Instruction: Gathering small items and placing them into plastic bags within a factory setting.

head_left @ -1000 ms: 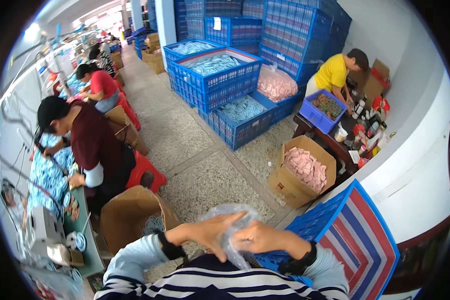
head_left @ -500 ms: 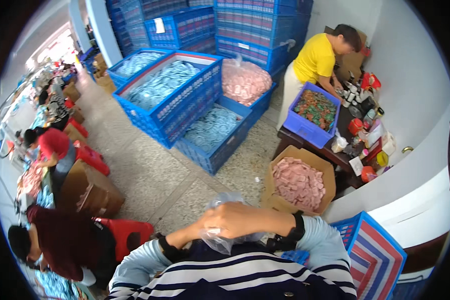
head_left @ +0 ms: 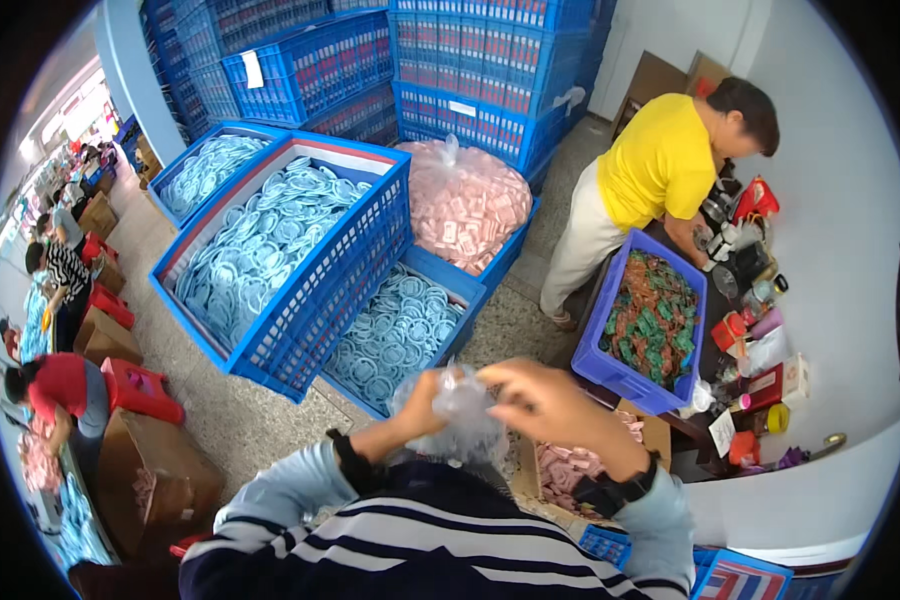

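A clear, crumpled plastic bag (head_left: pixel 465 412) is held up in front of my chest. My left hand (head_left: pixel 418 408) is closed around its left side, near the gathered top. On the other side is my right hand (head_left: pixel 550 405), its fingers bent and apart, with the fingertips close to the bag's upper edge. Whether they touch the film is hard to make out. Beyond the bag, a blue crate (head_left: pixel 365 345) holds many light-blue ring-shaped pieces. Partly hidden beneath my right forearm is a cardboard box (head_left: pixel 525 475) of pink pieces.
A larger blue crate (head_left: pixel 315 310) of light-blue pieces rests ahead left, beside a tied bag of pink pieces (head_left: pixel 465 205). Stacked crates (head_left: pixel 470 85) rise behind. At right, a person in yellow (head_left: pixel 650 150) leans over a cluttered table by a purple bin (head_left: pixel 625 372). Other people work along the left.
My hands were together on the bag; now the right has come apart to the right while the left keeps hold. The view has shifted nearer the crates and the purple bin.
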The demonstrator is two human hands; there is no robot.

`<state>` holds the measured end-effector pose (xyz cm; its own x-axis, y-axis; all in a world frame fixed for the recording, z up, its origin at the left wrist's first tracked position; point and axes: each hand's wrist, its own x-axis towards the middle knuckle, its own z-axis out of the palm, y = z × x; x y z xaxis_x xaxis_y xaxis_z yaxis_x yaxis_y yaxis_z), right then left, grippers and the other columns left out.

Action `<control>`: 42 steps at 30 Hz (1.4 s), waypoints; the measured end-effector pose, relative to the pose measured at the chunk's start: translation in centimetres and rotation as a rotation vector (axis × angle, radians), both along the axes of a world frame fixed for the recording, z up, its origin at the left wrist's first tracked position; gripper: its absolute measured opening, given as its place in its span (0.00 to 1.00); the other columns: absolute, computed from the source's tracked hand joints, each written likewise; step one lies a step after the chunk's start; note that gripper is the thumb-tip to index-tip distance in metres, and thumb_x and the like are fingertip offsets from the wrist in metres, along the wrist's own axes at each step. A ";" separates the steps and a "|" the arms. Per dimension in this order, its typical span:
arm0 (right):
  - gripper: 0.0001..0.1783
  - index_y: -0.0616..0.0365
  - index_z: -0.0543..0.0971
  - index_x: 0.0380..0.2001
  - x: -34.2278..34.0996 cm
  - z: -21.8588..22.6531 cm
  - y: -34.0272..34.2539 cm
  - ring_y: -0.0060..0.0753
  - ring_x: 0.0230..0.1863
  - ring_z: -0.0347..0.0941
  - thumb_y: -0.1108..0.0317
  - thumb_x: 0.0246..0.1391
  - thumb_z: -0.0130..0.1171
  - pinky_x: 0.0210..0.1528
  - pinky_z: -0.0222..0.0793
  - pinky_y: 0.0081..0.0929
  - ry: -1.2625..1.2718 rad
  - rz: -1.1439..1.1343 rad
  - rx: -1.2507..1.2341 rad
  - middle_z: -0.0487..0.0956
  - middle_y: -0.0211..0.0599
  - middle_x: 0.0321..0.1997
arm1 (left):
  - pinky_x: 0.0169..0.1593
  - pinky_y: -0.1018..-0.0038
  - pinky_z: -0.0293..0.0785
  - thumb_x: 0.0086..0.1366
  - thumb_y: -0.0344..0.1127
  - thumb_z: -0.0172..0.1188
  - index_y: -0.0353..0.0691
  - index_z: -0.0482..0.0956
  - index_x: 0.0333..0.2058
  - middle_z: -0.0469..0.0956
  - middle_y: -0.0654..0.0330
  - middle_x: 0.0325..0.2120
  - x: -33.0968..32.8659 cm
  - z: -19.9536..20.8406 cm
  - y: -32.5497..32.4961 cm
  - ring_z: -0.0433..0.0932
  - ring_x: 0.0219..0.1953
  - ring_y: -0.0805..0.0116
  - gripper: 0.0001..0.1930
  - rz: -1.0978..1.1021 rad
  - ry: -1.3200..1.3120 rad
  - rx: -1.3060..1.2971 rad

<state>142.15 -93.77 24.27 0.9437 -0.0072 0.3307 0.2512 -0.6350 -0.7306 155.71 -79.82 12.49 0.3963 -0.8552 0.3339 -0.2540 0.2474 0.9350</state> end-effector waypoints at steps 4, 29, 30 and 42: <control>0.17 0.59 0.70 0.42 -4.9 -1.8 -9.3 0.18 0.29 0.70 0.74 0.45 0.57 0.31 0.66 0.16 0.125 -0.528 0.346 0.73 0.32 0.33 | 0.41 0.74 0.68 0.50 0.21 0.55 0.37 0.66 0.41 0.73 0.60 0.33 9.5 -3.9 -9.0 0.72 0.36 0.71 0.18 0.068 -0.034 0.149; 0.12 0.65 0.74 0.38 -4.8 -0.3 -32.1 0.27 0.39 0.70 0.70 0.51 0.54 0.42 0.64 0.22 0.359 -1.526 0.451 0.76 0.38 0.37 | 0.29 0.70 0.70 0.54 0.43 0.56 0.30 0.69 0.40 0.73 0.53 0.29 42.7 -12.9 -68.7 0.73 0.31 0.65 0.21 0.501 0.197 0.460; 0.12 0.65 0.74 0.39 -3.8 0.1 -33.3 0.27 0.39 0.70 0.71 0.51 0.54 0.42 0.64 0.22 0.287 -1.484 0.551 0.76 0.38 0.37 | 0.29 0.70 0.70 0.54 0.45 0.55 0.29 0.69 0.39 0.74 0.53 0.28 45.2 -16.8 -71.3 0.73 0.30 0.65 0.22 0.533 0.003 0.449; 0.19 0.60 0.71 0.42 7.9 -0.7 -48.5 0.19 0.29 0.70 0.69 0.44 0.58 0.24 0.64 0.16 0.586 -1.049 0.664 0.74 0.31 0.30 | 0.44 0.66 0.66 0.54 0.44 0.55 0.34 0.69 0.45 0.72 0.48 0.40 44.3 -16.1 -94.8 0.71 0.44 0.55 0.24 0.338 0.161 0.449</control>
